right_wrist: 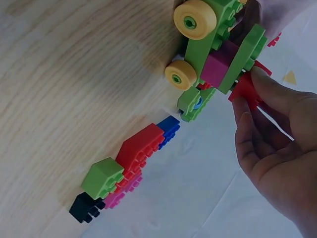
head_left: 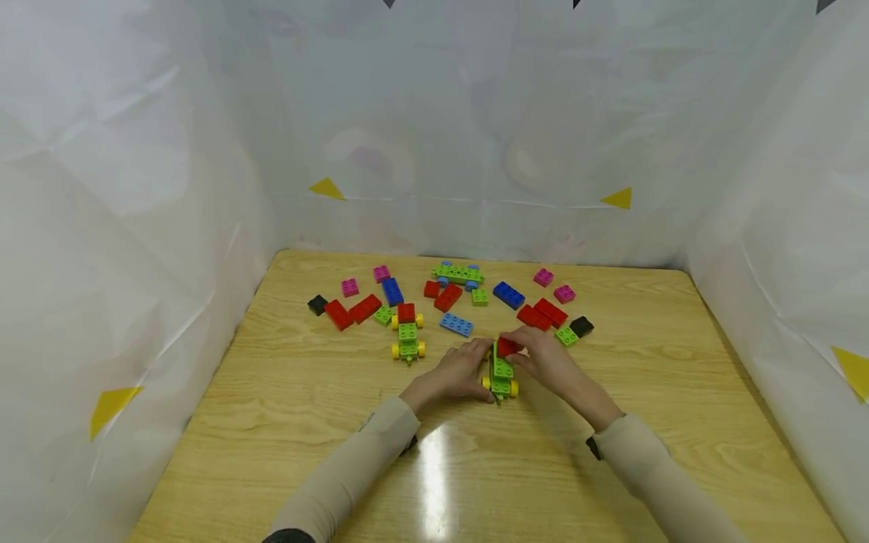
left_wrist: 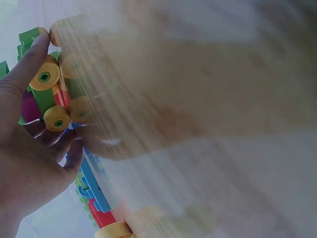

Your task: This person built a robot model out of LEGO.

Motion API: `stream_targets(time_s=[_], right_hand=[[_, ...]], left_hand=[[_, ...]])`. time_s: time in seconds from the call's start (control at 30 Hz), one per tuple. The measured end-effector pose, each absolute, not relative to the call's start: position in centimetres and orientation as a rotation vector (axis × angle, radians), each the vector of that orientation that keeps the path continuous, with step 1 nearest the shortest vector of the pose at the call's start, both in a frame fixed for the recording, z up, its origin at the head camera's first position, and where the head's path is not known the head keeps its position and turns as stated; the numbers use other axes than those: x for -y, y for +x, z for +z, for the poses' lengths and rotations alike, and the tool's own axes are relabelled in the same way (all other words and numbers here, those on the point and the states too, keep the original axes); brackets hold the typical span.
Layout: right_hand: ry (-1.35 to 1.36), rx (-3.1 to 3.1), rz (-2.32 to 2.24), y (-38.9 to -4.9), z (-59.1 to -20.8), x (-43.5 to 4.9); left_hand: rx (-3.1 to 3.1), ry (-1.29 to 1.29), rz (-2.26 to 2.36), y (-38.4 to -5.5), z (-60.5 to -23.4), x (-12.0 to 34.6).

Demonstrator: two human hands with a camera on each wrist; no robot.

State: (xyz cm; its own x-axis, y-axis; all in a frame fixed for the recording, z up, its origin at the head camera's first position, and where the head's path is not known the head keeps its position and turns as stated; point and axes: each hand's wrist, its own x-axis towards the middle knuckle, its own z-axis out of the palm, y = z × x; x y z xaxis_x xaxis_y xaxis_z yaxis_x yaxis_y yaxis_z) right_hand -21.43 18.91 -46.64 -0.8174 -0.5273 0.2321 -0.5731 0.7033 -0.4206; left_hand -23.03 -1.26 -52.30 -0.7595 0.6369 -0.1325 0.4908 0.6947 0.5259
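My left hand (head_left: 453, 372) grips a small green car base (right_wrist: 198, 57) with yellow wheels, thumb near one end and fingers along its side. A magenta brick (right_wrist: 219, 63) stands on this base, and a green brick (right_wrist: 244, 58) lies across the magenta one. My right hand (head_left: 548, 363) pinches a red brick (right_wrist: 246, 89) between thumb and fingers, against the green brick's studded top. Whether the red brick is pressed fully down cannot be told. In the left wrist view, the thumb and fingers of my left hand (left_wrist: 34, 144) surround the car's wheels.
Left of the hands stands another green car (head_left: 407, 332) with yellow wheels and a red brick. Behind are a green base with blue wheels (head_left: 458, 274), a light blue brick (head_left: 456, 325) and several loose bricks. White sheeting (head_left: 448, 136) walls the table (head_left: 271, 407).
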Motion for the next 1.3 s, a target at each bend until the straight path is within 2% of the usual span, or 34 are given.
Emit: stream_targets(time_s=[1.3], right_hand=[[0.991,2.935,0.62,-22.3,-45.5,-18.4]], left_hand=[[-2.606,0.874,0.671,-22.7,-52.3,1.1]])
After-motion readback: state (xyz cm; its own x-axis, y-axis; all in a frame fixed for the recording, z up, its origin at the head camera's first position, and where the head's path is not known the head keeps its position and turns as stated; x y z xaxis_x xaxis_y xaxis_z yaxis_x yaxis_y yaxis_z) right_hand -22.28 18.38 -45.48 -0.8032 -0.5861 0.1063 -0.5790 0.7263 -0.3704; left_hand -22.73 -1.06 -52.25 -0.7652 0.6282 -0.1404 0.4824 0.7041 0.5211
